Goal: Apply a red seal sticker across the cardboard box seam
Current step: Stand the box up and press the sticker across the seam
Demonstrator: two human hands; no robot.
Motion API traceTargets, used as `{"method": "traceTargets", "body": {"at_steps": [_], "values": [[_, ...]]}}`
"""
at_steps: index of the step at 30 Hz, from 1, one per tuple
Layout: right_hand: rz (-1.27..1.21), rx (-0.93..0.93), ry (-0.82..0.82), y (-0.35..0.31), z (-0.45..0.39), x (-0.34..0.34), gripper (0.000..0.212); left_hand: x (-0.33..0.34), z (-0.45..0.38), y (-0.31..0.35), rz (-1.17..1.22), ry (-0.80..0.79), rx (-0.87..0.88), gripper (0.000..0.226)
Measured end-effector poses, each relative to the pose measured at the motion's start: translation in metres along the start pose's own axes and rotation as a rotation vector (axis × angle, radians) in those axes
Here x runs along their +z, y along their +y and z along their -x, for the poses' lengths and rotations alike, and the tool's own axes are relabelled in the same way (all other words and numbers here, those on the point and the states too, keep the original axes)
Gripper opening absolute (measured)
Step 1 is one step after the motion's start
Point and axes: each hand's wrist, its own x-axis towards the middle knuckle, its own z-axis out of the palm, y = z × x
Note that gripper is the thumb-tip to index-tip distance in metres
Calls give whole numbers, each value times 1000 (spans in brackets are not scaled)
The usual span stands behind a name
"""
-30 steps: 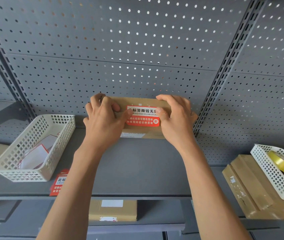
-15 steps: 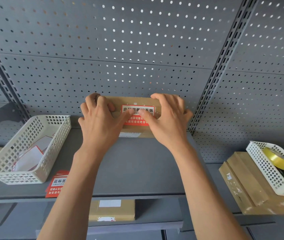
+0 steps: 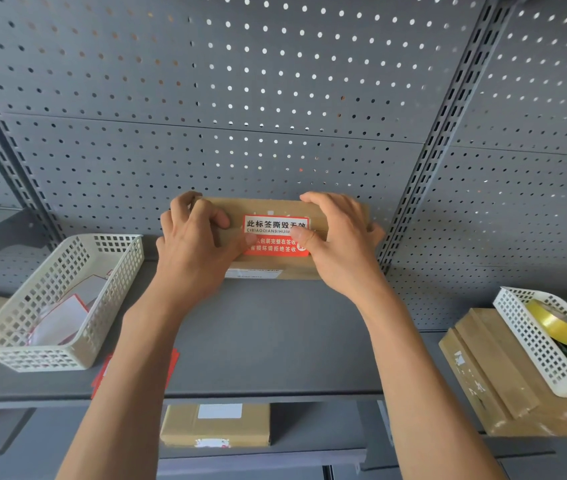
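Change since earlier frames: both thumbs, a second ago at the sticker's two ends and half a second ago met near its middle, now sit apart again, left thumb at the lower-left corner, right thumb on the right part.
Cardboard box (image 3: 276,206): stands on the grey shelf (image 3: 275,334) against the pegboard back wall (image 3: 240,98); both ends hidden behind the hands.
Red seal sticker (image 3: 275,235): stuck on the box's facing side, across the seam; its right end and last printed characters are covered by the right thumb, its left edge partly by the left thumb.
Left hand (image 3: 195,247): curled around the box's left end, fingers over the top edge, thumb pressing the sticker.
Right hand (image 3: 339,244): wrapped around the box's right end, thumb pressed on the sticker; fingertips behind the box are out of sight.
White label under the sticker (image 3: 254,273): print too small to read.
Left basket (image 3: 57,299): holds white and red-edged sheets, details unclear.
Loose red stickers (image 3: 167,367): on the shelf's front edge, mostly hidden by the left forearm.
Right basket (image 3: 531,337): cut off by the frame edge, yellow tape roll (image 3: 552,320) inside, resting on stacked cartons (image 3: 493,372).
Lower-shelf box (image 3: 216,426): partly shadowed.
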Motion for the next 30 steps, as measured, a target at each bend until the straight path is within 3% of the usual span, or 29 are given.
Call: {"method": "traceTargets", "body": {"at_steps": [6,10,15,19,30], "values": [[-3,-48,-96,3,2,-8,43,-3,1,-1,22,-26,15,34],[9,-50,-73,0,3,-7,39,-3,1,-1,9,-37,13,30],[101,-60,3,-3,6,4,57,7,6,12,-57,63,-29,57],[88,-69,11,0,4,6,60,11,6,11,-96,99,-5,70],[-5,-49,-63,3,1,-4,56,3,-1,-3,8,17,23,52]]}}
